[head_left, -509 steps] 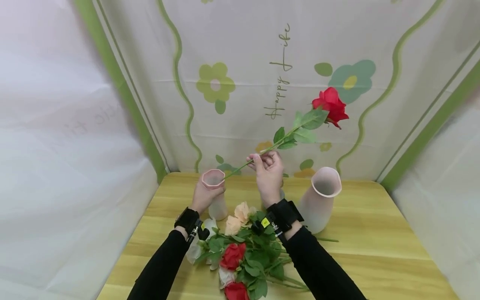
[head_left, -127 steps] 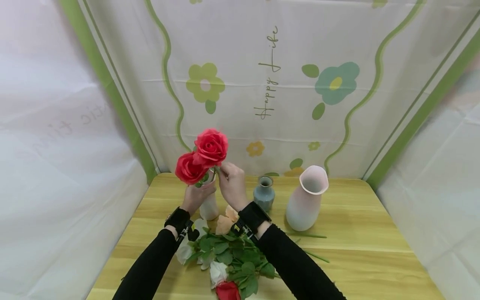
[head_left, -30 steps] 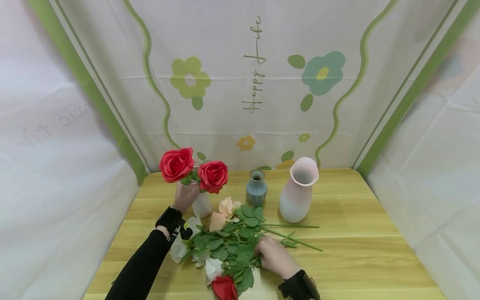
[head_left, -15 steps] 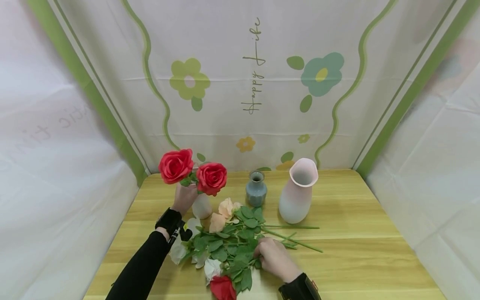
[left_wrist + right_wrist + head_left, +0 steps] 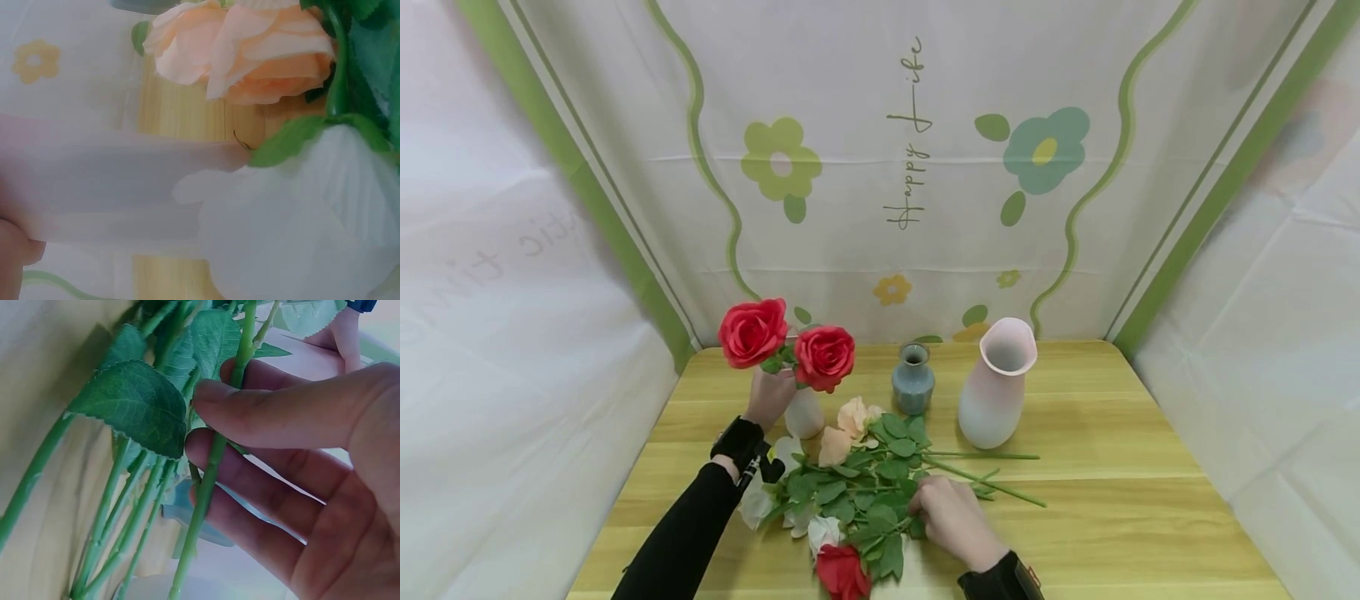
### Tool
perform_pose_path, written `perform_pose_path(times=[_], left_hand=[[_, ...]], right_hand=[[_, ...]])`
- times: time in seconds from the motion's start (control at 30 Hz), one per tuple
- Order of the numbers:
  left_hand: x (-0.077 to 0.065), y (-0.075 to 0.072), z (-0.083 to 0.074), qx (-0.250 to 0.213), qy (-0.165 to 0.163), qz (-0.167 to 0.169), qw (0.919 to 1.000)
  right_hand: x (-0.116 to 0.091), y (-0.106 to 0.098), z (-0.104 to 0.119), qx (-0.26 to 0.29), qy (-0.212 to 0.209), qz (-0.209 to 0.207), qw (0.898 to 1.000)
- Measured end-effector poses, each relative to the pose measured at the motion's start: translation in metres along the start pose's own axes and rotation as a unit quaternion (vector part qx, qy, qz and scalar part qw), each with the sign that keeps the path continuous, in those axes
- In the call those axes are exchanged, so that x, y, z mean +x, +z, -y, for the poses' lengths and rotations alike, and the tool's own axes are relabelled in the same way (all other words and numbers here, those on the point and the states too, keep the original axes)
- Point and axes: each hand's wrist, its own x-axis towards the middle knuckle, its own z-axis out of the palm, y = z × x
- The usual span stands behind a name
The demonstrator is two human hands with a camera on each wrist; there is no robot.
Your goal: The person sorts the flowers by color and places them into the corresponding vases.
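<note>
My left hand (image 5: pixel 769 396) grips the neck of a slim pink-and-white vase (image 5: pixel 805 414) at the table's back left. Two red roses (image 5: pixel 752 333) stand in it, their heads leaning apart and covering its mouth. In the left wrist view, the vase (image 5: pixel 112 187) passes behind a white flower (image 5: pixel 300 212). My right hand (image 5: pixel 955 521) is low over the pile of flowers, and in the right wrist view it pinches a green rose stem (image 5: pixel 209 469) between thumb and fingers. A red rose (image 5: pixel 842 572) lies at the pile's near end, beside a white one (image 5: pixel 824 533).
Peach roses (image 5: pixel 842 429) and white flowers (image 5: pixel 756 504) lie in the same leafy pile, stems (image 5: pixel 985 481) pointing right. Behind it stand a small blue-grey vase (image 5: pixel 913 379) and a large pink-and-white vase (image 5: pixel 997 383). A printed curtain (image 5: pixel 850 233) closes off the back.
Earlier my right hand brought a red rose to the slim vase; now two stand in it. That hand has since moved down to the pile, where the near red rose has shifted slightly left.
</note>
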Motion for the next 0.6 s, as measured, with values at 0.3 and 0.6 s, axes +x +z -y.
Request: perform_pose_path(times=[0.3, 0.6], left_hand=[[0.0, 0.0, 0.002, -0.011, 0.002, 0.002, 0.9999], [-0.001, 0.001, -0.002, -0.018, -0.019, 0.0, 0.9997]], right_hand=[[-0.001, -0.008, 0.004, 0.005, -0.005, -0.01, 1.0], [-0.002, -0.017, 0.004, -0.001, -0.004, -0.022, 1.0]])
